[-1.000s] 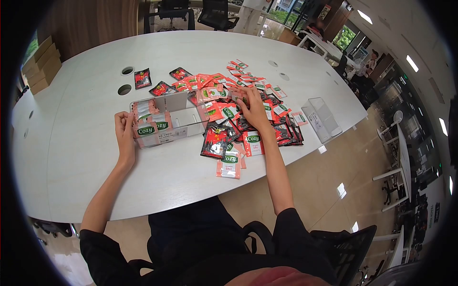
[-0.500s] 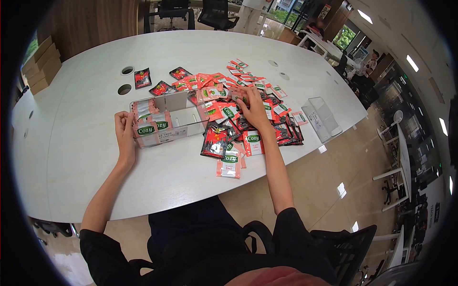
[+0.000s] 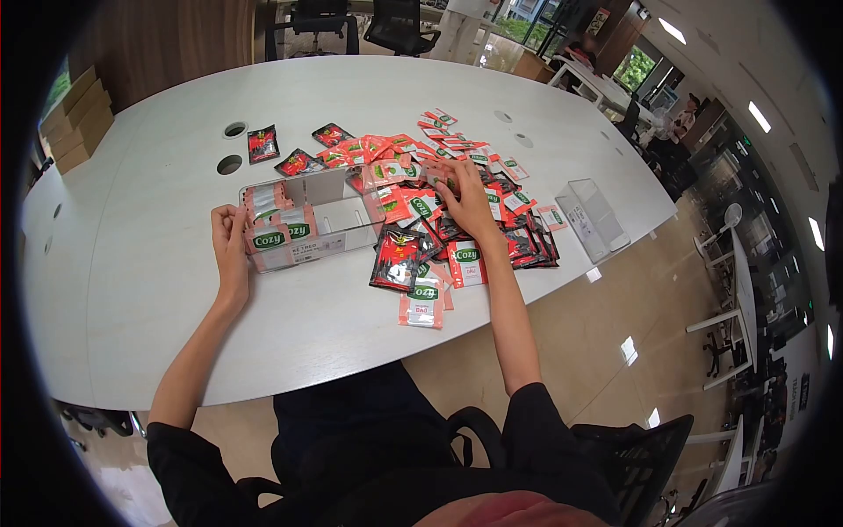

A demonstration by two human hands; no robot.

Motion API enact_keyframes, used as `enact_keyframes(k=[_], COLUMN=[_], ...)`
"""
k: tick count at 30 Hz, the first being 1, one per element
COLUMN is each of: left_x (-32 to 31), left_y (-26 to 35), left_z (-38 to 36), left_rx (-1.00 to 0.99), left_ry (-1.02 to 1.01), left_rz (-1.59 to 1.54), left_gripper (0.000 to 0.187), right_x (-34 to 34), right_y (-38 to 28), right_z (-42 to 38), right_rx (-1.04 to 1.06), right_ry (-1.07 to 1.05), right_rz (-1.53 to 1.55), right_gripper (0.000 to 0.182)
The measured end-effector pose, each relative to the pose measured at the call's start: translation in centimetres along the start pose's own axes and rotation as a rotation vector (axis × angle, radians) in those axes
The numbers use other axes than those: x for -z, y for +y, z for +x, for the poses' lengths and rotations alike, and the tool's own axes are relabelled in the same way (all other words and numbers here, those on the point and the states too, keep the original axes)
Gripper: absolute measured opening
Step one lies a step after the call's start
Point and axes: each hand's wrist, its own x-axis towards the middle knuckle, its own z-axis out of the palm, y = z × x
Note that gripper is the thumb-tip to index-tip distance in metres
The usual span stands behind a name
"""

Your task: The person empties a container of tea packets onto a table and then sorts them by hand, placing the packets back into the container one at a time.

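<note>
A clear plastic box (image 3: 356, 239) lies on the white table, with pink and white Cozy tea sachets (image 3: 269, 238) stacked in its left part. My left hand (image 3: 230, 237) grips the box's left end, fingers over the rim. To the right spreads a loose pile of Cozy sachets (image 3: 467, 263) mixed with black and red sachets (image 3: 397, 258). My right hand (image 3: 467, 200) reaches over the pile's middle, its fingers bent around a pink sachet (image 3: 436, 171), which they partly hide.
A second clear plastic box (image 3: 590, 220) stands at the table's right edge. Black and red packets (image 3: 262, 145) lie behind the first box, near two round holes in the tabletop (image 3: 176, 290). Cardboard boxes (image 3: 81, 123) are at the far left. Other people are in the background.
</note>
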Motion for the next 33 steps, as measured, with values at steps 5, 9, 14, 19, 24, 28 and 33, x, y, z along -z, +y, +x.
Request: enact_keyframes(k=[5, 9, 14, 19, 24, 28, 33], left_x=[0.13, 0.07, 0.19, 0.06, 0.08, -0.06, 0.11], left_y=[-0.19, -0.16, -0.34, 0.04, -0.14, 0.06, -0.13], left_z=[0.06, 0.06, 0.12, -0.04, 0.02, -0.02, 0.04], left_rx=[-0.005, -0.005, -0.016, 0.004, -0.005, -0.002, 0.0], left_ry=[-0.006, -0.009, -0.015, -0.006, -0.003, 0.008, -0.004], left_rz=[0.006, 0.002, 0.005, 0.011, 0.006, 0.004, -0.005], left_gripper=[0.019, 0.019, 0.019, 0.019, 0.018, 0.018, 0.018], right_x=[-0.03, -0.09, -0.06, -0.07, 0.01, -0.05, -0.05], right_y=[0.03, 0.09, 0.07, 0.1, 0.11, 0.11, 0.08], right_z=[-0.01, 0.03, -0.03, -0.06, -0.05, -0.04, -0.05], right_rx=[-0.001, 0.013, 0.016, -0.015, -0.01, -0.011, -0.022], right_ry=[0.002, 0.011, 0.014, 0.001, -0.005, 0.0, -0.005], right_rz=[0.004, -0.017, -0.019, 0.002, 0.006, 0.006, 0.011], right_gripper=[0.039, 0.038, 0.036, 0.035, 0.034, 0.035, 0.035])
